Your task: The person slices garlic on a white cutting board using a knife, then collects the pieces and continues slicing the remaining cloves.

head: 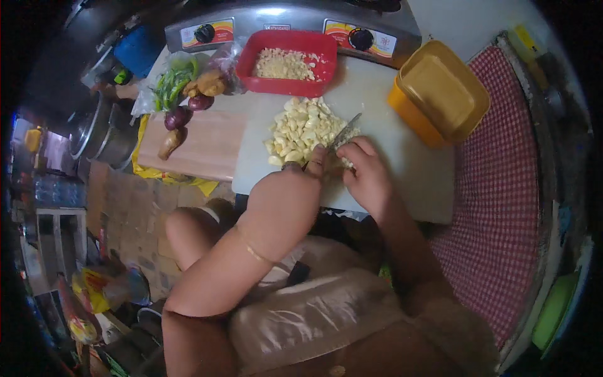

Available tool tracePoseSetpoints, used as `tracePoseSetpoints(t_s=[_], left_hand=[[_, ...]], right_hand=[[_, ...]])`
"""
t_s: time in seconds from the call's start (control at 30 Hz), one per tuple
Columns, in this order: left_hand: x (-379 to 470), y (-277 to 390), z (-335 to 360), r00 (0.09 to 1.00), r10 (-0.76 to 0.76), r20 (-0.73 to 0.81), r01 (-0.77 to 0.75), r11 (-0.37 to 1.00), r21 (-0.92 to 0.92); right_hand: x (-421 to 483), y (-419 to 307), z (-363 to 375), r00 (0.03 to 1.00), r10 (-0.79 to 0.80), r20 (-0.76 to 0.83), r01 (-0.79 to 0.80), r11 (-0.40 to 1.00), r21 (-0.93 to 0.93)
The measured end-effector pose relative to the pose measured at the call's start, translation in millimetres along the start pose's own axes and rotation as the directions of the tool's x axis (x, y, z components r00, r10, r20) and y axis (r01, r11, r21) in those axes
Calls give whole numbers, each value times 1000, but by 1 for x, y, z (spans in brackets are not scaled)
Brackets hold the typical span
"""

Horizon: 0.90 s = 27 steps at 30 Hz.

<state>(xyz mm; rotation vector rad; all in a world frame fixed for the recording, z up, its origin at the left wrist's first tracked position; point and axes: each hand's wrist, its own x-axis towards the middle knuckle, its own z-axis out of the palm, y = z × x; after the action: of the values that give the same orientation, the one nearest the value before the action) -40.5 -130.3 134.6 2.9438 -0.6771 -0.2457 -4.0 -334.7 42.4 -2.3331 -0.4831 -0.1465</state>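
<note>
My left hand (pixel 282 207) is closed around the handle of a kitchen knife (pixel 347 129), with the index finger and thumb up by the blade's base. The blade slants up and to the right, bits of garlic clinging to it. My right hand (pixel 367 172) is beside the blade, fingers curled around finely chopped garlic (pixel 348 162). A heap of peeled garlic cloves (pixel 301 127) lies left of the blade on a white cutting board (pixel 414 188). Beyond the heap, a red plastic container (pixel 287 87) holds chopped garlic. My fingers partly hide the knife and the cut pieces.
A gas stove (pixel 292 16) borders the far side. Rightward are a yellow-orange plastic container (pixel 440 94) and a red checkered cloth (pixel 494 198). To the left lie red onions (pixel 177 118), ginger (pixel 207 84), a brown root piece (pixel 172 143) and bagged green chillies (pixel 176 82).
</note>
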Motion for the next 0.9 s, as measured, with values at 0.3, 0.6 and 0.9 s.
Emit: tracePoseSetpoints(t_s=[0.3,0.6,0.9], left_hand=[[4,-6,16,1000,7,-12,-8,996,-93],[20,-3,32,994,38,-98,-45,997,-67],[12,0,49,993,13,-115,-28,991,-131]], right_hand=[[1,0,-10,1000,-25,-1,25,993,116],[6,12,9,992,-82,-95,94,987,127],[0,7,4,978,-180,-104,186,981,51]])
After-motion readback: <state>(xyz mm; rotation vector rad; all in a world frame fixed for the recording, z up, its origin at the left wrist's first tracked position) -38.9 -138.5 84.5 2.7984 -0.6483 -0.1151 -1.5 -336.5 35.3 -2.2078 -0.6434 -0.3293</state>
